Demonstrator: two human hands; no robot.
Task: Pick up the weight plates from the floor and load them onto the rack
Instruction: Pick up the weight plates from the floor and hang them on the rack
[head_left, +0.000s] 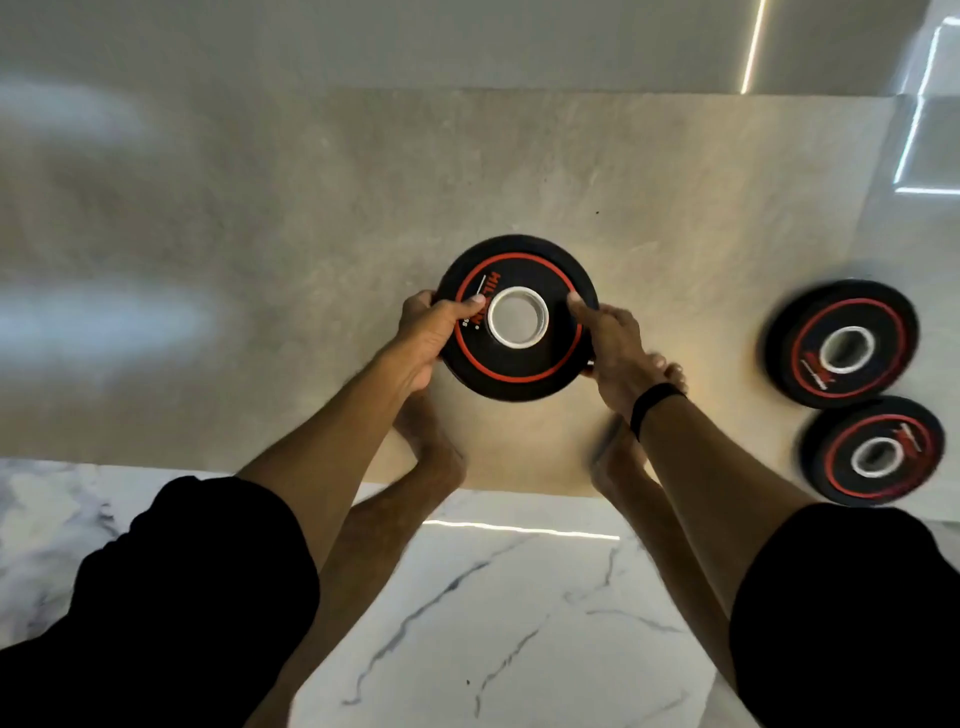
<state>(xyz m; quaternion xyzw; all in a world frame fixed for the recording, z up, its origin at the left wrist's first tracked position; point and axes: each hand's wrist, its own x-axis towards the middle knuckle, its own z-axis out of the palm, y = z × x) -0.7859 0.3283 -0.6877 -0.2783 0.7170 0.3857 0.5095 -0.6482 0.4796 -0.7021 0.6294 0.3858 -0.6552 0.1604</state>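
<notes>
Black red-ringed plate (517, 318) gripped at opposite edges by left hand (428, 332), right hand (615, 345); two plates (841, 343) on floor (311, 208).

Both hands (423, 332) (613, 343) hold plate (519, 374), 2 more (841, 343) (872, 449) nearby.

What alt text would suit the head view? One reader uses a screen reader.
Seen from above, a person's left hand and right hand hold a black, red-ringed plate by its opposite edges above a beige floor. Two matching floor plates lie at the right, one nearer the person.
</notes>
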